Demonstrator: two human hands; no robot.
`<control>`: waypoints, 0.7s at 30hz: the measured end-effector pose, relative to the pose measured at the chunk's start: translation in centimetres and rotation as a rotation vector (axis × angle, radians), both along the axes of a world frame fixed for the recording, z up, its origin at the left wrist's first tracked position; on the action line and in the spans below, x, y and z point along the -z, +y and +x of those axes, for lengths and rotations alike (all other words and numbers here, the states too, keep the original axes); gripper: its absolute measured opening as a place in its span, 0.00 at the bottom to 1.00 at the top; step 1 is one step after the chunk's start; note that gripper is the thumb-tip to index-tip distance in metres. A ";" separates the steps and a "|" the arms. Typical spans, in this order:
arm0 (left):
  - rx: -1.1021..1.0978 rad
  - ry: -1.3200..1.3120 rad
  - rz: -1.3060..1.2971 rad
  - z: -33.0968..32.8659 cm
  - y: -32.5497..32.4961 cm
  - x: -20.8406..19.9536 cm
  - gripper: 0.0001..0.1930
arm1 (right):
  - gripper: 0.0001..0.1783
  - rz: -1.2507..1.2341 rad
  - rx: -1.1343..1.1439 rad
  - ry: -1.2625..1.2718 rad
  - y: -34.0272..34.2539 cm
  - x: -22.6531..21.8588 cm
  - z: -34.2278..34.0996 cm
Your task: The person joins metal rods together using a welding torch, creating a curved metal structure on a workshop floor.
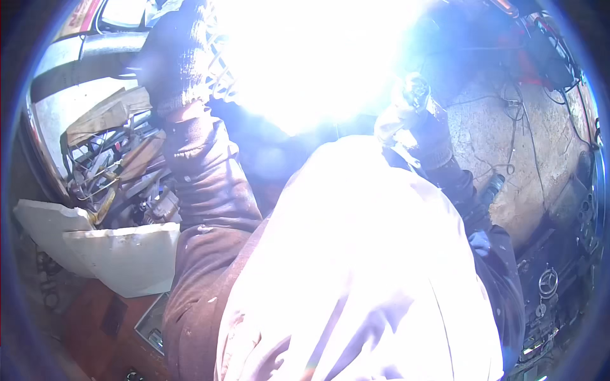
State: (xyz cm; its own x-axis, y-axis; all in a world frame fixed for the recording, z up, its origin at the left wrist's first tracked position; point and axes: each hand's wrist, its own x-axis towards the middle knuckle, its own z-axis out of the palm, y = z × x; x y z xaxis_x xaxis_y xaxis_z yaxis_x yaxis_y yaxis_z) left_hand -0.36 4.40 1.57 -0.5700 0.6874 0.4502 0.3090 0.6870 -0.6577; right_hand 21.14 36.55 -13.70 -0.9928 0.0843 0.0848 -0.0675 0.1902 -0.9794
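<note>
A blinding white-blue glare [318, 51] fills the top middle and hides whatever lies under it. My left arm, in a brown sleeve, reaches up along its left side. The gloved left hand [175, 60] is beside a metal mesh [219, 70]; its fingers are lost in shadow and glare. At the right edge of the glare, my gloved right hand [406, 124] is closed around something washed out by light, with a rounded, glinting end [416, 89]. A pale, overexposed garment [368, 267] covers my front.
Off-white broken panels [127, 257] stand at the left, before a heap of scrap strips and bits [121, 165]. Thin dark cables [513, 120] trail over the stained concrete floor [483, 140] at right. Dark metal parts [549, 282] crowd the lower right; a red-brown surface [95, 330] lies lower left.
</note>
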 end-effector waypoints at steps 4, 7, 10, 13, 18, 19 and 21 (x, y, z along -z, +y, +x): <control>0.049 -0.099 0.203 -1.1 -0.8 0.6 0.11 | 0.25 -0.096 -0.021 -0.067 -0.1 -1.6 0.4; 0.065 -0.096 0.183 -1.5 -0.8 1.2 0.11 | 0.26 -0.167 0.005 -0.137 0.2 -0.9 0.7; 0.053 -0.091 0.171 -0.5 -1.0 1.1 0.12 | 0.19 -0.303 0.110 -0.123 -0.3 -0.2 0.2; 0.039 -0.095 0.173 -0.7 -1.2 0.9 0.13 | 0.21 0.009 0.082 -0.122 0.1 -1.1 0.2; 0.032 -0.169 0.285 -0.5 -0.4 0.8 0.15 | 0.25 -0.062 0.110 -0.068 0.1 2.1 0.6; 0.047 -0.211 0.357 -0.2 -0.1 0.8 0.16 | 0.25 -0.064 0.108 -0.068 0.0 1.8 0.5; 0.075 -0.294 0.501 0.2 0.2 0.5 0.17 | 0.22 0.072 0.097 -0.028 0.0 0.8 0.1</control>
State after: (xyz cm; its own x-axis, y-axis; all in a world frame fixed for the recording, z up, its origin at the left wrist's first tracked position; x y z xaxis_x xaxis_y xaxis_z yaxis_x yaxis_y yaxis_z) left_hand -0.12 4.64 1.04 -0.6781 0.4750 0.5609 0.4895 0.8611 -0.1374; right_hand 21.27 36.53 -14.55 -0.9824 0.1746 0.0664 -0.0182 0.2643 -0.9643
